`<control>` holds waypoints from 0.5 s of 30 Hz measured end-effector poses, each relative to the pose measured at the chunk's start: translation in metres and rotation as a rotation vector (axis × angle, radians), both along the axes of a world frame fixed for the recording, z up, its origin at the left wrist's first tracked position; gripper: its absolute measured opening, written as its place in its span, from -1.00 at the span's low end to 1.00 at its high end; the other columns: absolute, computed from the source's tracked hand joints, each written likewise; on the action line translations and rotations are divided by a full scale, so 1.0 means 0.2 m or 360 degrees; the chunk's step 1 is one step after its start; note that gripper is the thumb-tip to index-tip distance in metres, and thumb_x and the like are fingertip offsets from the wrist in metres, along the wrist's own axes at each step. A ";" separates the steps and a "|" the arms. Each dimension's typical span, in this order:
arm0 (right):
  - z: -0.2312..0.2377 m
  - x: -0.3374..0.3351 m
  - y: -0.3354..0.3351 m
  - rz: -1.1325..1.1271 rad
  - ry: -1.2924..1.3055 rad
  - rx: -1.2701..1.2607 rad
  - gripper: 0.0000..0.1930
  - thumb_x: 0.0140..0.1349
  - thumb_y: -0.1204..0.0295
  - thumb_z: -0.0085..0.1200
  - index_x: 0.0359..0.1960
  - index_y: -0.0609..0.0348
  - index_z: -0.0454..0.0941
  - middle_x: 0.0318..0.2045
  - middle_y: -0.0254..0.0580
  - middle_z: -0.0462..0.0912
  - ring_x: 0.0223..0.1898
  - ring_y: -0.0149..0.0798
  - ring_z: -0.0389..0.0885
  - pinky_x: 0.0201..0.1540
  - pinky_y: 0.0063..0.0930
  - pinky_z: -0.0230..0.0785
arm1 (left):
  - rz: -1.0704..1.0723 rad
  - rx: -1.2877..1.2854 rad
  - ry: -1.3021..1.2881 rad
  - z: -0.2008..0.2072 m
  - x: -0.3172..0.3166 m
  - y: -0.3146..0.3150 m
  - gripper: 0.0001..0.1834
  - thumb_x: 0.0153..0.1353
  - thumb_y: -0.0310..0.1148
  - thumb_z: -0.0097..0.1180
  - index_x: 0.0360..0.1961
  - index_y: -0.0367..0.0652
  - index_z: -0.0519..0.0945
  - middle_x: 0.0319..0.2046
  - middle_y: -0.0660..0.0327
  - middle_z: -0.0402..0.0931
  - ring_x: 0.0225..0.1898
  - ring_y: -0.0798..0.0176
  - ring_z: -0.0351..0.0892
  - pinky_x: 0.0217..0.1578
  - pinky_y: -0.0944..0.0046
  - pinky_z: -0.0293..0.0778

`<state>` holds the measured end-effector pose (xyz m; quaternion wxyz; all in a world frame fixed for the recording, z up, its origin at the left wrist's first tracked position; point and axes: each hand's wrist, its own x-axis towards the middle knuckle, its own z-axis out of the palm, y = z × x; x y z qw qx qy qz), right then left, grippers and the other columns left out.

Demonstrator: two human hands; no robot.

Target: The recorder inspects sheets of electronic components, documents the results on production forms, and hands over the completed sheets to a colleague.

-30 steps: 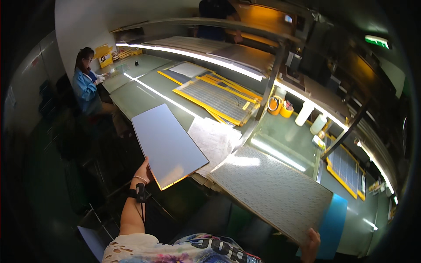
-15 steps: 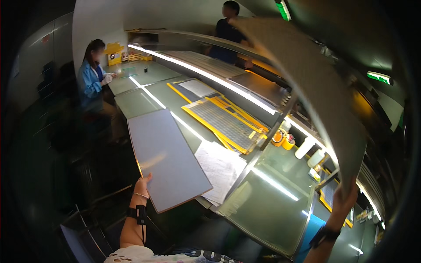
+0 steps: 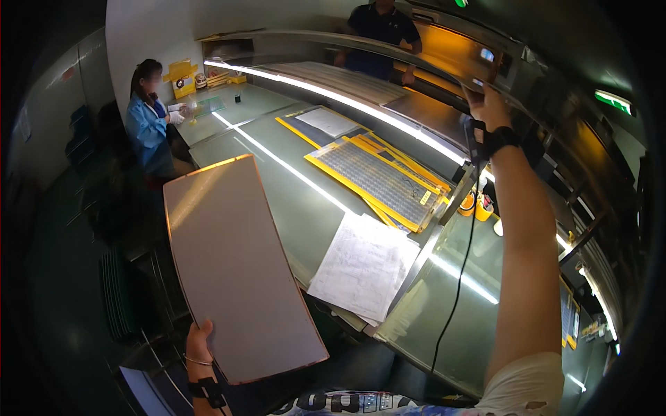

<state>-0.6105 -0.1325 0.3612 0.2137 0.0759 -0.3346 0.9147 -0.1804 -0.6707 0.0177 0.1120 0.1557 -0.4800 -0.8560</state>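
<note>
My left hand point(image 3: 200, 341) is closed on the lower left edge of a flat grey rectangular panel point(image 3: 239, 277) with thin copper-coloured edges. The panel is held upright and tilted, left of the bench. My right arm is stretched up and forward. My right hand point(image 3: 490, 111) is at the right end of the raised top shelf point(image 3: 312, 43), its fingers extended and apart. No panel shows in it, though the far side of its fingers is hard to make out. Loose white printed sheets point(image 3: 364, 267) lie on the bench between my arms.
Yellow-framed mesh screens point(image 3: 381, 177) lie on the glass-topped bench point(image 3: 277, 180). A lit tube point(image 3: 333, 104) runs under the shelf. Orange tape rolls point(image 3: 482, 206) stand by a post. One person point(image 3: 148, 125) sits at the far left; another point(image 3: 383, 38) stands behind the shelf.
The large panel in my right hand has gone from view, and that hand has moved up and left to the shelf. My left hand's panel has shifted left and lower.
</note>
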 end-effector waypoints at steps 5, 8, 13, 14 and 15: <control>-0.37 0.16 -0.10 0.0111 0.0428 0.2271 -0.71 0.31 0.29 -0.05 -0.08 0.23 0.49 -0.10 -0.13 0.59 -0.05 -0.18 0.56 -0.02 -0.32 0.46 | -0.0079 -0.0056 -0.0039 -0.09 -0.20 0.00 -0.51 0.08 -0.30 0.26 0.00 -0.32 0.45 -0.13 0.15 0.54 -0.13 0.18 0.54 -0.09 0.23 0.45; -1.09 0.39 0.07 0.0831 0.0277 0.2302 -0.54 0.16 0.02 0.09 -0.21 0.22 0.59 -0.26 -0.11 0.63 -0.26 -0.24 0.57 -0.23 -0.44 0.42 | -0.0312 0.0075 -0.0063 -0.05 -0.41 0.09 -0.58 0.09 -0.36 0.26 -0.05 -0.30 0.48 -0.16 0.16 0.56 -0.20 0.22 0.56 -0.11 0.29 0.45; -1.77 0.59 0.04 -0.0060 -0.0973 0.3357 0.00 -0.22 -0.32 0.21 0.10 0.29 0.38 -0.04 0.23 0.52 0.03 0.13 0.47 0.06 -0.21 0.34 | -0.0508 0.0037 -0.0109 -0.03 -0.56 0.16 -0.58 0.08 -0.36 0.26 -0.06 -0.30 0.48 -0.16 0.14 0.54 -0.18 0.17 0.55 -0.09 0.23 0.45; -1.78 0.64 -0.07 -0.0253 -0.0948 0.3571 0.00 -0.24 -0.30 0.23 0.11 0.30 0.37 -0.06 0.21 0.53 0.04 0.13 0.47 0.06 -0.20 0.34 | -0.0446 0.0026 -0.0110 -0.01 -0.53 0.15 -0.60 0.06 -0.35 0.29 -0.10 -0.30 0.51 -0.19 0.16 0.56 -0.21 0.20 0.56 -0.11 0.25 0.45; -1.75 0.71 -0.19 -0.0458 -0.0925 0.3777 0.00 -0.26 -0.27 0.26 0.11 0.30 0.36 -0.07 0.20 0.54 0.04 0.13 0.47 0.06 -0.19 0.35 | -0.0390 0.0014 -0.0113 0.00 -0.50 0.14 -0.62 0.04 -0.34 0.31 -0.14 -0.29 0.54 -0.22 0.18 0.59 -0.24 0.23 0.57 -0.13 0.27 0.45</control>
